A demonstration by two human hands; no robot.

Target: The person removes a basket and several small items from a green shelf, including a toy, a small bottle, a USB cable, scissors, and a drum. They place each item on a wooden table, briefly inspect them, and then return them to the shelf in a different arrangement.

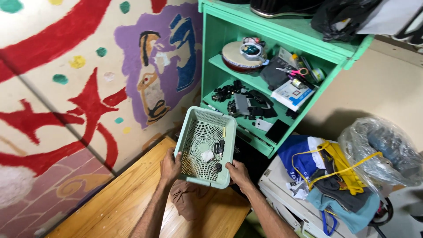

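Basket gripped at both near edges, left hand and right hand fingers curled onto rim, small parts between them; shelf just beyond; steady level carry judged needed.

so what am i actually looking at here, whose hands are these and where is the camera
There is no machine here. One camera is worn on a person's head and looks down, so the two bare arms coming up from the bottom edge are that person's own.

The left hand and the right hand each grip a side of a pale green perforated plastic basket, tilted toward the camera. Inside it lie a few small dark parts and a small white scrap.

Beyond the basket stands a green shelf unit against a painted wall. Its shelves hold black pieces, pink-handled scissors and a round drum-like thing. Below the hands is a wooden surface; on the right are a pile of clothes and a plastic-wrapped bundle.
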